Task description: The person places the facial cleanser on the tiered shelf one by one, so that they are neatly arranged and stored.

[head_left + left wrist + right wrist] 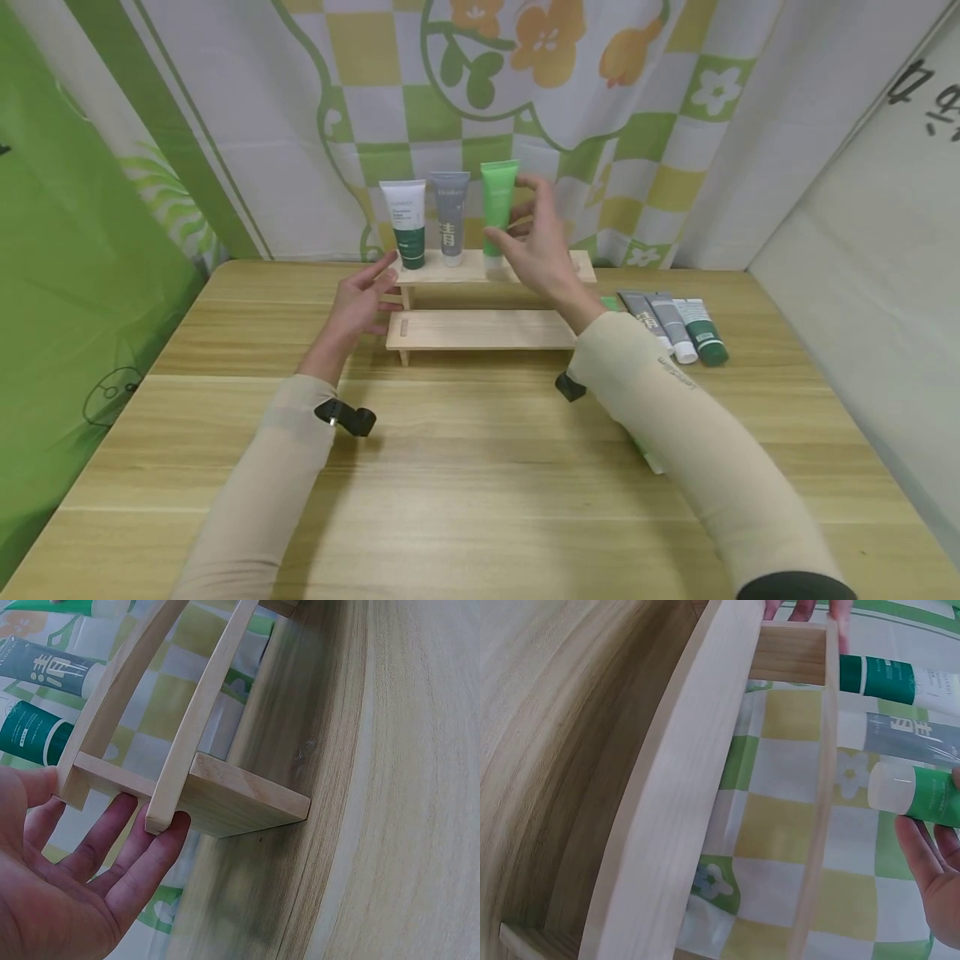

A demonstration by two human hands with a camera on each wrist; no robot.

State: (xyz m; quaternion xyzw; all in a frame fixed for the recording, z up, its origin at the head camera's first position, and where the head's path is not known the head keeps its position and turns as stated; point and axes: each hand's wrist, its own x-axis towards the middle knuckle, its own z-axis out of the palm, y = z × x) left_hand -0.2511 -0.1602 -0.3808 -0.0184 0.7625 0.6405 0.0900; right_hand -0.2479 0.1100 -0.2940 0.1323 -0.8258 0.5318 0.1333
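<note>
My right hand (536,242) holds a light green tube (498,196) upright between thumb and fingers over the two-tier wooden shelf. In the right wrist view its pale cap (891,787) sits slightly apart from the upper board (821,787). To its left on that board stand a grey tube (450,217) and a white and dark green tube (405,221), both cap down. With fingers spread and loosely bent, my left hand (356,304) touches the shelf's left end. Its fingertips rest against the side panel (247,795) and board ends in the left wrist view.
On the tabletop (465,467), right of the shelf, lie grey tubes (667,321) and a white and green tube (701,329). Another green item (647,454) is mostly hidden under my right forearm. A patterned curtain (450,100) hangs behind; a white wall (877,250) borders the right.
</note>
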